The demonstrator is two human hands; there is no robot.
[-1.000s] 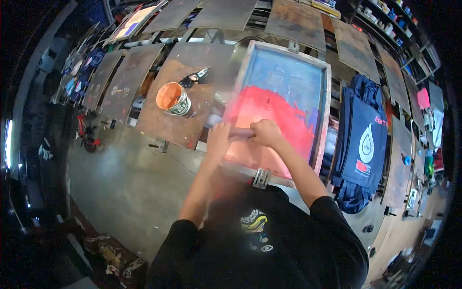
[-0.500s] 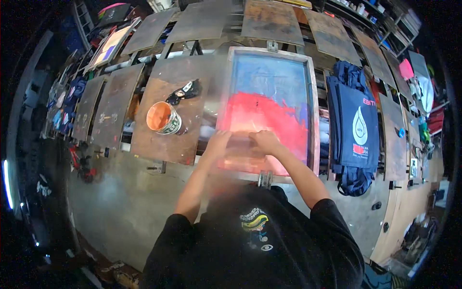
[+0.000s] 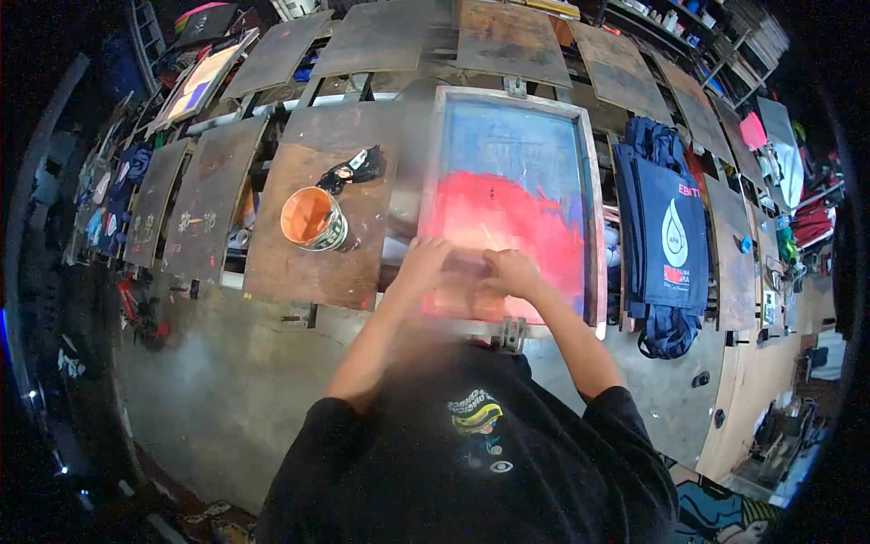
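A screen-printing frame (image 3: 594, 195) lies in front of me, its mesh blue at the far end and covered with red ink (image 3: 535, 231) over the nearer part. Low on the mesh, my left hand (image 3: 424, 264) and my right hand (image 3: 513, 272) are closed on a wooden squeegee (image 3: 467, 264), one towards each end. A smeared haze covers the squeegee's middle and the frame's left side, so its blade cannot be made out. Left of the frame, a tub of orange-red ink (image 3: 317, 220) stands on a brown board beside a crumpled black bag (image 3: 352, 170).
Navy tote bags (image 3: 666, 236) with a white drop print lie on a board right of the frame. A metal hinge clamp (image 3: 513, 334) sits at the frame's near edge. More flat printing boards (image 3: 213, 199) run along both sides and behind, with gaps between them.
The whole view has shifted slightly, with the frame and both hands a little further right in the picture. Both hands keep their grip on the squeegee near the frame's near end.
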